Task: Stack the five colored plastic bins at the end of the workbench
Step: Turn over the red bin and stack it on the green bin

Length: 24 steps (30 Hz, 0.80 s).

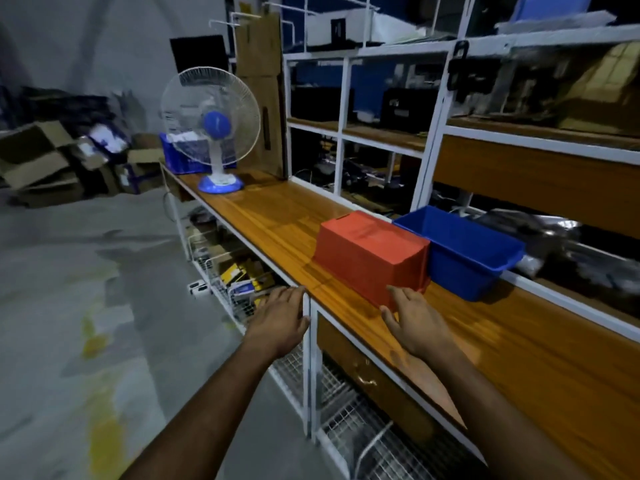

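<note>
Right hand (417,322): fingers spread and apart, palm down, fingertips touching the near lower corner of the red bin; it grips nothing.
Left hand (282,315): flat and spread, fingers apart, empty, hovering at the front edge of the bench, just left of the red bin and not touching it.
Red bin (372,258): upside down on the bench top, its base facing up, near the front edge.
Blue bin (460,252): upright with its mouth up, just beside the red bin on the far right side; whether the two touch I cannot tell.
Bench (270,216): long wooden top on a white metal frame, running away to the far left.
Fan (211,129): white with a blue hub and blue base, standing upright towards the far end of the bench, well apart from the bins.
Crate (173,157): blue, behind the fan at the bench's far end, partly hidden by the fan's grille.
Shelves (346,133): white frame behind the bench, contents dark and blurred.
Boxes (45,161): cardboard, heaped on the floor at far left.
</note>
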Each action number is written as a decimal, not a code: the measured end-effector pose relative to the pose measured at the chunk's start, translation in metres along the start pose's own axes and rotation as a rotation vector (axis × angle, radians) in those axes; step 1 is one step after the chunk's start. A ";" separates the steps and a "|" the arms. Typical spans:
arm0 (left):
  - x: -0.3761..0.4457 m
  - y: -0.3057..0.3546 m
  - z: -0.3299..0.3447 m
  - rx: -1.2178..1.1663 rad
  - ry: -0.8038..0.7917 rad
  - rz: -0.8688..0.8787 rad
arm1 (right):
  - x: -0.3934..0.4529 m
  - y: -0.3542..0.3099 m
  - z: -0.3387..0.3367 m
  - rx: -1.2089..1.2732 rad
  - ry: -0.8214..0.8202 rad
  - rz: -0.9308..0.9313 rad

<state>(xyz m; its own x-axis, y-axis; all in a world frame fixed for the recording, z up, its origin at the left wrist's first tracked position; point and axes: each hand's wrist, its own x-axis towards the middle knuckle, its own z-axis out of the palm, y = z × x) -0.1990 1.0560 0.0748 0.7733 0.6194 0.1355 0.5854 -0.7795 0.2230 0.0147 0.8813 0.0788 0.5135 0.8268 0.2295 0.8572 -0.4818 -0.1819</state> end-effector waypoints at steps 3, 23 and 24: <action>0.047 -0.016 -0.003 -0.036 -0.043 0.025 | 0.048 -0.005 0.002 0.001 0.006 0.084; 0.381 -0.062 0.036 -0.155 -0.153 0.353 | 0.223 0.072 0.044 0.326 0.204 0.911; 0.393 -0.060 0.038 -0.178 -0.168 0.385 | 0.223 0.072 0.047 0.351 0.184 0.931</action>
<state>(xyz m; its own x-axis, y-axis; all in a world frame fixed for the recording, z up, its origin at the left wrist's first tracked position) 0.0791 1.3429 0.0781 0.9637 0.2527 0.0860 0.2080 -0.9129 0.3511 0.1893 1.0441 0.0722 0.9955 0.0939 -0.0087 0.0677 -0.7757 -0.6274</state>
